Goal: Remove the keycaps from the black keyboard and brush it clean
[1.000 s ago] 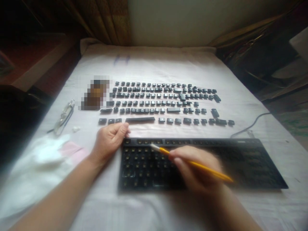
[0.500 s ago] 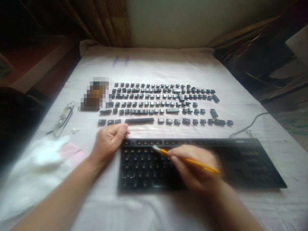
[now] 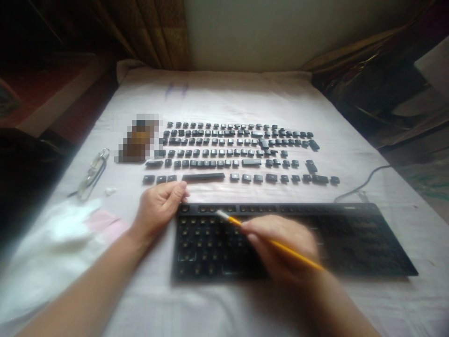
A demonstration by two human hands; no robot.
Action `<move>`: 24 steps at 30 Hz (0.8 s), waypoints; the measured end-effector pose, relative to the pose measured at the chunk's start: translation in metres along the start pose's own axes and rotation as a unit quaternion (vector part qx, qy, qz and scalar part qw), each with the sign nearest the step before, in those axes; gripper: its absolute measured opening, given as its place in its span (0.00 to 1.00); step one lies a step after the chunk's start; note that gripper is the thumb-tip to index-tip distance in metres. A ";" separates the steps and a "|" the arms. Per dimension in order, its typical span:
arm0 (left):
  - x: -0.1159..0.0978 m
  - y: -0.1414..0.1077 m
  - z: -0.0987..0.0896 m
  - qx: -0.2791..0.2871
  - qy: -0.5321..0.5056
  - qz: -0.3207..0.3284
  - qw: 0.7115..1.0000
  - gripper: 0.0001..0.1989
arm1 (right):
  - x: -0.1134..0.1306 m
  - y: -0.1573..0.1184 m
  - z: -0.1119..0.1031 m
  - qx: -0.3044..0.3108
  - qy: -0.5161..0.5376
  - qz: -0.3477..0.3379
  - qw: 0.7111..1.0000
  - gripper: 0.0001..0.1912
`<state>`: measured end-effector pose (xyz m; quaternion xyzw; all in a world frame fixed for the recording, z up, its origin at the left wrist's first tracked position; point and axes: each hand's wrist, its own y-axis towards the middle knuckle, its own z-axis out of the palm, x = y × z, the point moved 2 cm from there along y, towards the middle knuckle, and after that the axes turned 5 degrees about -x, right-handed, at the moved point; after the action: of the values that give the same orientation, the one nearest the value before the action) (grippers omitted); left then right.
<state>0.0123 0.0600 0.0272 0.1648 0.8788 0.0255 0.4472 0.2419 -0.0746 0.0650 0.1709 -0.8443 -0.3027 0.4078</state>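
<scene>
A black keyboard (image 3: 336,243) with its keycaps off lies on the cloth, showing rows of bare key posts. My left hand (image 3: 159,206) is closed on its upper left corner, thumb on top and fingertips hidden underneath. Pinched in my right hand (image 3: 284,243) is a slim paintbrush (image 3: 234,221) with a yellow handle and a whitish tip. The tip is at the upper key rows, left of the keyboard's middle. Beyond the keyboard, loose black keycaps (image 3: 251,163) are laid out in rows, with the long spacebar (image 3: 203,177) close to my left hand.
Eyeglasses (image 3: 93,173) and a crumpled white cloth (image 3: 59,243) with a pink patch lie at the left. A blurred-out brown item (image 3: 136,140) is beside the keycaps. The keyboard cable (image 3: 365,180) curves off to the right across the white tablecloth (image 3: 228,96).
The paintbrush tip has shifted slightly left and up along the upper key rows, and its handle is tilted a little differently. My left hand stays on the keyboard corner.
</scene>
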 end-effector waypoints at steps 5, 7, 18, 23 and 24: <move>-0.002 0.001 0.000 0.001 -0.003 -0.001 1.000 0.20 | 0.001 0.003 -0.006 0.002 -0.026 -0.002 1.000 0.11; -0.001 0.000 0.000 -0.001 -0.004 0.001 1.000 0.19 | 0.001 0.004 -0.007 0.001 -0.041 -0.003 0.999 0.10; 0.000 0.000 0.001 0.002 -0.009 0.007 1.000 0.19 | -0.003 -0.001 0.001 0.014 -0.021 -0.001 1.000 0.09; 0.001 0.000 0.000 0.002 -0.011 0.010 1.000 0.19 | -0.002 -0.001 0.003 0.008 -0.008 -0.002 1.000 0.09; 0.001 0.000 0.000 0.002 -0.011 0.010 1.000 0.19 | -0.002 -0.001 0.003 0.007 -0.005 -0.002 1.000 0.09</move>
<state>0.0115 0.0599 0.0262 0.1748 0.8721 0.0268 0.4562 0.2410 -0.0733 0.0617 0.1735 -0.8482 -0.2987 0.4015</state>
